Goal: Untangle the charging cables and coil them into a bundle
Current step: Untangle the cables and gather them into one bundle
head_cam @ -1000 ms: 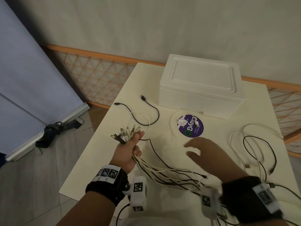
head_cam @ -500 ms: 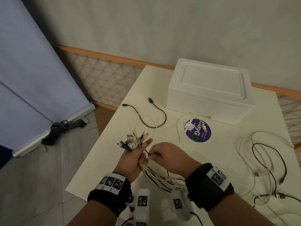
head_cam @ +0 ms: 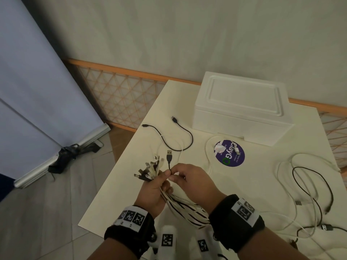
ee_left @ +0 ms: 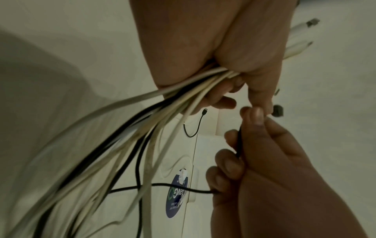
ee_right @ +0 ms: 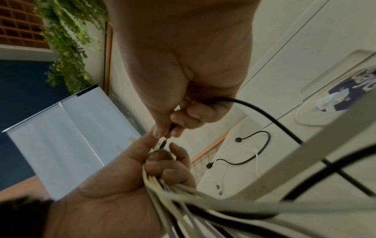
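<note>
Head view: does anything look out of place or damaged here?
Nothing looks damaged. The left hand grips the cable bundle; the right hand pinches one black cable beside it. Loose cables lie unsorted on the table.

I stand at a cream table (head_cam: 244, 184) against a pale plaster wall (head_cam: 187, 34), with an orange-framed lattice panel (head_cam: 122, 94) along its foot. Grey floor tiles (head_cam: 47, 212) lie to my left below a light blue screen (head_cam: 37, 81); light is dim
</note>
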Available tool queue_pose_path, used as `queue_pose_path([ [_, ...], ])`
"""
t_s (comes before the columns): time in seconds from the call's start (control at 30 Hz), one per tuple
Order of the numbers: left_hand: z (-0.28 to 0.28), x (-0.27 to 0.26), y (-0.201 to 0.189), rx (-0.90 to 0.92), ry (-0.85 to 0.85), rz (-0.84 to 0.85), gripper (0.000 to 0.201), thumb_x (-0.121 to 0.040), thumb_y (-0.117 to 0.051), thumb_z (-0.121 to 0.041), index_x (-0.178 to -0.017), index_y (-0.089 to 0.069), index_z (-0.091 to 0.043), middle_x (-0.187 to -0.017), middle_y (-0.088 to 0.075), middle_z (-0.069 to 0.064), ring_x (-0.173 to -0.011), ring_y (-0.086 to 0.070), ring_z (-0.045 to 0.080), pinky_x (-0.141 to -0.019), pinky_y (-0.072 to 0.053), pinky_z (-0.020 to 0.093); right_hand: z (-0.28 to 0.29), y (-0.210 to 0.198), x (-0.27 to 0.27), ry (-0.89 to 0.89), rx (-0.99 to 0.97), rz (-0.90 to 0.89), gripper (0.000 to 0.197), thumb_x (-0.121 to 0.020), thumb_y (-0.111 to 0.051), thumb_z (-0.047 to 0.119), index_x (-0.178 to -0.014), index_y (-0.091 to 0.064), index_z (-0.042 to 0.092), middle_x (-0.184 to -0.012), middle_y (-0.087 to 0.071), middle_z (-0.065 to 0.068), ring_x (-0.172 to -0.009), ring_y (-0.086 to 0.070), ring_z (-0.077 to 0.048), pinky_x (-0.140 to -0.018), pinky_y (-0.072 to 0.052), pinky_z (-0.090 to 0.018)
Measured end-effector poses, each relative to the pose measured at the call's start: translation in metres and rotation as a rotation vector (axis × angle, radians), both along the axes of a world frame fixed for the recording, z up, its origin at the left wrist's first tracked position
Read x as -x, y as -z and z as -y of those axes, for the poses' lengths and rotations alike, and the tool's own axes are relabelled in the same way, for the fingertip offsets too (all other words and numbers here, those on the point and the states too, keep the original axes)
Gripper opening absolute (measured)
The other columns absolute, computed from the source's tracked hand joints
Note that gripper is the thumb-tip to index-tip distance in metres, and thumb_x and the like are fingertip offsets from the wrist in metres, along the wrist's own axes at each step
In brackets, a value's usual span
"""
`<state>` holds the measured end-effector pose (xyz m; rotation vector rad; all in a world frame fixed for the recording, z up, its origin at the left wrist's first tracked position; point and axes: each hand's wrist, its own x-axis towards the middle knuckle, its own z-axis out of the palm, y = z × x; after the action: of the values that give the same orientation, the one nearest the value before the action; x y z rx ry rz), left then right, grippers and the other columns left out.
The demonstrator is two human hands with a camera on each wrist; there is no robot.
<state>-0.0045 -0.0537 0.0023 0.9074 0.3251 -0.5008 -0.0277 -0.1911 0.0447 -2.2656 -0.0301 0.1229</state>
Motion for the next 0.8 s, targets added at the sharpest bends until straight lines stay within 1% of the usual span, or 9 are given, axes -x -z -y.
queue_pose_path([
  [0.13,0.002,0.006,-0.002,-0.056,0.080,0.063,0.023,-0.080,-0.071,-0.026,-0.081,-0.057,-0.007,-0.051,-0.046,-0.002,-0.043,-0.037,0.009,-0.044,-0.037,0.023,-0.008,-0.004,0.001,-0.134,-0.013,-0.039,0.018,-0.092,-0.054,0.024,-0.085,-0.069,0.017,-0.070,-0.066,0.008,-0.064,-0.057,0.000,-0.061,-0.036,-0.008],
  [0.23,-0.004,-0.001,-0.006,-0.074,-0.020,0.029,0.029,-0.092,-0.054,-0.026,-0.072,-0.063,-0.007,-0.061,-0.063,0.004,-0.051,-0.054,0.012,-0.053,-0.047,0.026,-0.009,-0.004,0.002,-0.119,0.163,-0.033,0.030,-0.088,-0.055,0.047,-0.081,-0.064,0.020,-0.066,-0.055,0.010,-0.064,-0.050,-0.004,-0.062,-0.037,-0.021],
  [0.33,-0.029,-0.023,-0.003,-0.090,-0.185,-0.062,0.024,-0.095,-0.050,-0.032,-0.082,-0.057,-0.014,-0.087,-0.075,0.006,-0.075,-0.066,0.015,-0.072,-0.047,0.032,0.010,0.004,0.012,-0.030,0.346,-0.107,0.052,-0.088,-0.037,0.066,-0.066,-0.044,0.020,-0.061,-0.044,0.002,-0.066,-0.046,-0.015,-0.065,-0.041,-0.033],
  [0.4,-0.051,-0.037,-0.001,-0.026,-0.311,-0.134,0.031,-0.096,-0.049,-0.033,-0.072,-0.049,-0.014,-0.070,-0.071,0.006,-0.067,-0.069,0.019,-0.076,-0.051,0.039,0.038,0.011,0.025,0.077,0.424,-0.199,0.059,-0.087,-0.024,0.069,-0.063,-0.041,0.018,-0.061,-0.046,0.000,-0.066,-0.048,-0.017,-0.068,-0.043,-0.033],
  [0.47,-0.069,-0.046,-0.001,-0.033,-0.381,-0.188,0.039,-0.097,-0.049,-0.035,-0.065,-0.041,-0.015,-0.045,-0.049,-0.001,-0.044,-0.056,0.015,-0.064,-0.052,0.036,0.065,0.020,0.037,0.198,0.453,-0.314,0.063,-0.087,-0.021,0.070,-0.063,-0.049,0.019,-0.065,-0.055,0.001,-0.068,-0.055,-0.017,-0.068,-0.044,-0.030],
  [0.5,-0.074,-0.048,0.000,-0.049,-0.376,-0.202,0.042,-0.097,-0.049,-0.036,-0.062,-0.037,-0.017,-0.041,-0.037,-0.004,-0.037,-0.045,0.012,-0.055,-0.048,0.030,0.074,0.026,0.041,0.225,0.466,-0.363,0.062,-0.089,-0.023,0.068,-0.064,-0.051,0.019,-0.067,-0.058,0.002,-0.071,-0.057,-0.016,-0.068,-0.043,-0.029],
  [0.6,-0.076,-0.049,0.008,-0.101,-0.354,-0.244,0.043,-0.099,-0.048,-0.031,-0.061,-0.033,-0.019,-0.039,-0.026,-0.007,-0.030,-0.025,0.009,-0.036,-0.028,0.018,0.074,0.040,0.045,0.122,0.639,-0.452,0.050,-0.093,-0.029,0.062,-0.073,-0.053,0.023,-0.074,-0.056,0.006,-0.081,-0.058,-0.014,-0.070,-0.042,-0.028],
  [0.7,-0.074,-0.057,0.013,-0.182,-0.304,-0.262,0.037,-0.097,-0.052,-0.024,-0.064,-0.038,-0.019,-0.040,-0.029,-0.006,-0.030,-0.022,0.008,-0.034,-0.020,0.017,0.059,0.048,0.032,0.078,0.754,-0.316,0.023,-0.088,-0.046,0.044,-0.108,-0.055,0.033,-0.107,-0.055,0.010,-0.104,-0.053,-0.013,-0.083,-0.039,-0.030],
  [0.8,-0.072,-0.062,0.010,-0.228,-0.196,-0.219,0.021,-0.092,-0.059,-0.014,-0.074,-0.048,-0.016,-0.045,-0.033,-0.005,-0.032,-0.023,0.008,-0.033,-0.021,0.019,0.049,0.054,0.006,0.142,0.652,-0.195,0.043,-0.085,-0.049,0.019,-0.125,-0.047,0.033,-0.118,-0.051,0.009,-0.105,-0.051,-0.016,-0.083,-0.042,-0.030],
])
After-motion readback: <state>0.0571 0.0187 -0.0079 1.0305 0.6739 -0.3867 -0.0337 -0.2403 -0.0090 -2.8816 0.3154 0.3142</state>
